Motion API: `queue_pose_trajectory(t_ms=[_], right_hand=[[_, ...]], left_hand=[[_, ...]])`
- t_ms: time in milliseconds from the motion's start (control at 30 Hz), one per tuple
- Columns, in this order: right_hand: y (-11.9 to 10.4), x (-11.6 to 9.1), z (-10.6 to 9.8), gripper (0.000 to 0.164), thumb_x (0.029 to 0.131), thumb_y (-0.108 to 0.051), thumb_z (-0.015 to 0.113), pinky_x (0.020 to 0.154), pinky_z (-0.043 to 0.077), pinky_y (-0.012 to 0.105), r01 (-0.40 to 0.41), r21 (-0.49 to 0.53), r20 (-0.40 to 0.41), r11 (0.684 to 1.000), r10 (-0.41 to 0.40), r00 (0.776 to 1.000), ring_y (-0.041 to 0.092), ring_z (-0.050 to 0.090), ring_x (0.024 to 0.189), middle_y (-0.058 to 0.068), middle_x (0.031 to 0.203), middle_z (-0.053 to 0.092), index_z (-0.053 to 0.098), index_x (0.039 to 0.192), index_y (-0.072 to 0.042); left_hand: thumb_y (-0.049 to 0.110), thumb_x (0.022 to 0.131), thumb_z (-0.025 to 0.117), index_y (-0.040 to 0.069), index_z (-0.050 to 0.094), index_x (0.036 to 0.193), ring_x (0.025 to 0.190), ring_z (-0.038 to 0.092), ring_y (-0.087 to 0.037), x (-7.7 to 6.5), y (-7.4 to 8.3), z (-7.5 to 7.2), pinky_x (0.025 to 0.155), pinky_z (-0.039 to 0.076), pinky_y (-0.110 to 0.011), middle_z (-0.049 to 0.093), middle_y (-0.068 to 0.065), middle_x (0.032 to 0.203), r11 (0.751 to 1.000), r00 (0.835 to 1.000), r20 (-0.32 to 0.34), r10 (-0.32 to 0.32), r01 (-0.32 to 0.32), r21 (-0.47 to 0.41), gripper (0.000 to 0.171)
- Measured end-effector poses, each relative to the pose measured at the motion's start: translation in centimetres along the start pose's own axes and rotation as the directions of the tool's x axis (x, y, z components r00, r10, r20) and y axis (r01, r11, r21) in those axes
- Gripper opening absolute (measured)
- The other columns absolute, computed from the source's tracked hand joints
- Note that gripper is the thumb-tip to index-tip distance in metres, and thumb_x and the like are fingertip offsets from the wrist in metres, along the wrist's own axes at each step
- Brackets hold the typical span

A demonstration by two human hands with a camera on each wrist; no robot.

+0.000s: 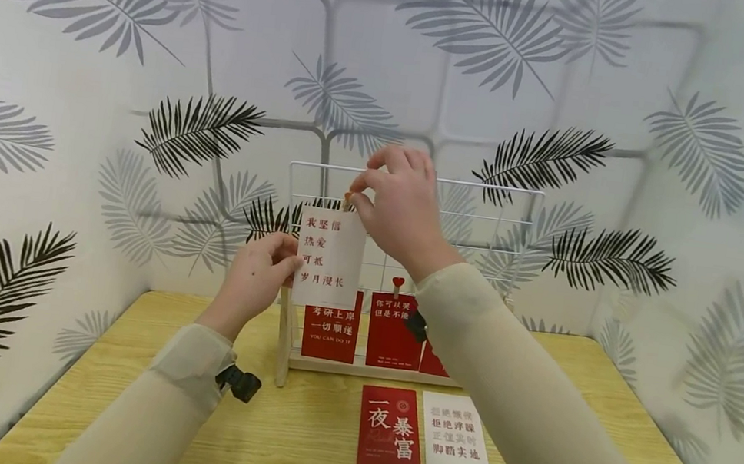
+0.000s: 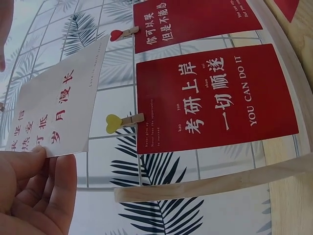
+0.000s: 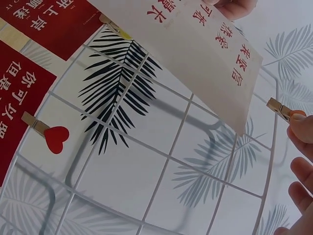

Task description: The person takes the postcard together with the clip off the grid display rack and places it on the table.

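Note:
My left hand (image 1: 255, 277) pinches a white card with red writing (image 1: 332, 258) by its left edge, thumb on the front. The card stands in front of the upper left of a white wire grid rack (image 1: 503, 189). In my right hand (image 1: 405, 205) is a small wooden clothespin (image 3: 279, 108) with an orange top, pinched between thumb and finger. The right wrist view shows the clothespin apart from the card, near the grid's top edge. Below the white card, a red card (image 2: 215, 98) hangs from a clothespin with a yellow heart (image 2: 113, 123).
Another red card (image 1: 394, 335) hangs by a red-heart clothespin (image 3: 56, 139); a third red card (image 1: 433, 359) is partly hidden by my right arm. On the wooden table (image 1: 291, 439) lie a red card (image 1: 391, 432) and a white card (image 1: 458, 440), in front of the rack's wooden base.

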State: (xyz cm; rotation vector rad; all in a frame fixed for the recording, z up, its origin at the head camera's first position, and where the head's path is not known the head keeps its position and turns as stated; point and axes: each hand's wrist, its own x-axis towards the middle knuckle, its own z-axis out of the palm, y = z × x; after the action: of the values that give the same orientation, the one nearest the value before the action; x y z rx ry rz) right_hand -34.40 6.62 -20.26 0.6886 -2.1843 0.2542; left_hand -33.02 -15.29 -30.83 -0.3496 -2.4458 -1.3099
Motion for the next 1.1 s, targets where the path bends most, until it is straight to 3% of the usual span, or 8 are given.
queue_pose_trajectory(t_ms=[467,1100], right_hand=[[1.4,-3.0,-1.0,0.009,0.093,-0.023,0.075,0.112,0.029,0.047,0.091,0.064,-0.088,0.994,-0.085,0.992,0.03,0.048,0.119,0.007,0.11,0.06,0.081,0.092,-0.016],[4.6,-7.7,-1.0,0.01,0.089,-0.019,0.08,0.108,0.035,0.048,0.082,0.167,-0.103,0.983,-0.065,0.993,0.031,0.049,0.118,0.008,0.107,0.063,0.079,0.088,-0.01]], left_hand=[[0.008,0.1,0.063,0.003,0.064,0.115,0.078,0.067,-0.021,-1.9,-0.3,0.0,0.073,0.059,-0.036,0.067,-0.011,0.097,0.999,1.0,0.014,0.019,-0.019,-0.035,0.016],[0.005,0.1,0.062,0.005,0.063,0.112,0.082,0.066,-0.023,-4.2,-1.3,0.6,0.073,0.059,-0.032,0.067,-0.011,0.098,0.99,0.998,0.064,-0.029,0.037,-0.135,0.012]])
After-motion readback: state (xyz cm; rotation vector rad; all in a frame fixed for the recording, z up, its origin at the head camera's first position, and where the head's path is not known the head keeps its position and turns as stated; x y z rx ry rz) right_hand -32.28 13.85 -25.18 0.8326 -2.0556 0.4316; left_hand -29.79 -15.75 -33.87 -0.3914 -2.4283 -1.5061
